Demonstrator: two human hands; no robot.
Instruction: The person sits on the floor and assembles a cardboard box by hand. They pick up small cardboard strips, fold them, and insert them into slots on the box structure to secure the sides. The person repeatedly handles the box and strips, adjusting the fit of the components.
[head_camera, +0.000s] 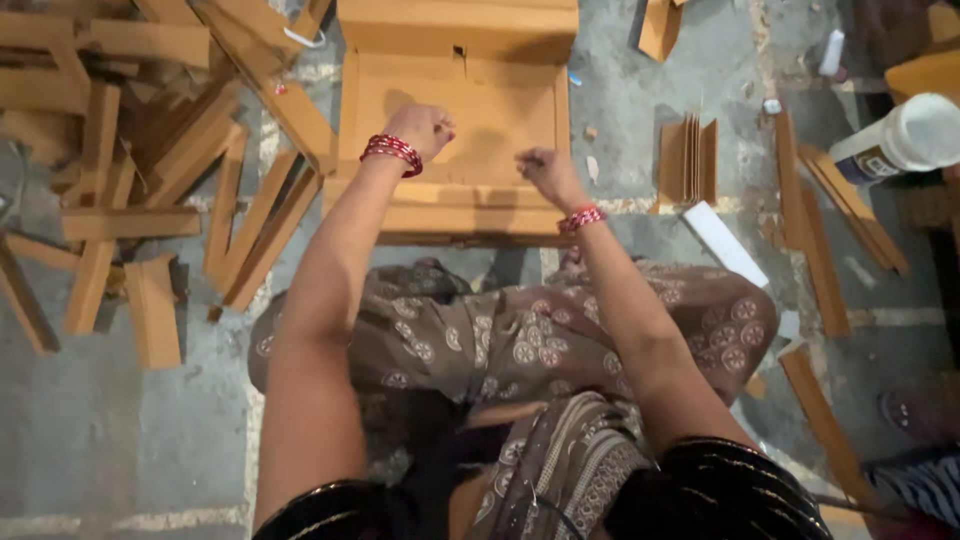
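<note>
Seated person working on a flat cardboard box (455, 100) that lies open on the grey floor (120, 440), just beyond the knees. The left hand (422, 128) rests on the box's inner panel with fingers curled into a loose fist, knuckles down. The right hand (545, 172) sits near the front wall, fingertips drawn together as if pinching something small; what they pinch cannot be told. Both wrists carry red bangles (392, 152). Loose cardboard strips (150, 200) lie heaped to the left, a folded stack of card (688, 160) and a white glue bottle (900, 140) to the right. The box appears light and stiff yet easily creased; it is probably best gripped along its folded walls rather than the thin middle panel.
</note>
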